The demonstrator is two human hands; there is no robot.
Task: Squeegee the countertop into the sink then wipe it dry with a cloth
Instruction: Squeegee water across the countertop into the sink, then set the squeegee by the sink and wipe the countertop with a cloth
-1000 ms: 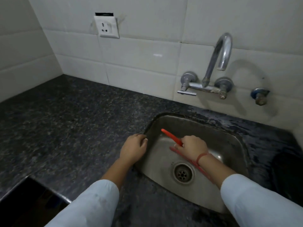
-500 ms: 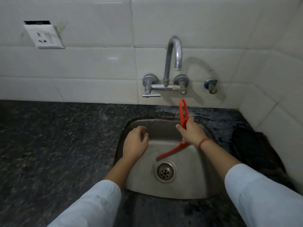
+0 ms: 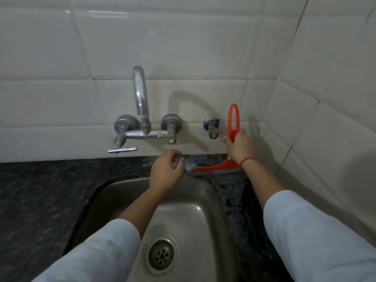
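Down in the steel sink (image 3: 205,200), the round drain (image 3: 161,255) is seen at the bottom, and the left forearm is stretched over the bowl. The red squeegee (image 3: 222,167) is gripped by the right hand (image 3: 238,146) round its handle. Its blade is laid on the thin strip of dark countertop (image 3: 40,190) between the sink's back rim and the tiled wall (image 3: 203,47), near the right corner. The left hand (image 3: 165,174) is held just beside the blade's left tip, fingers loosely curled, nothing in it. Much more countertop is seen to the left.
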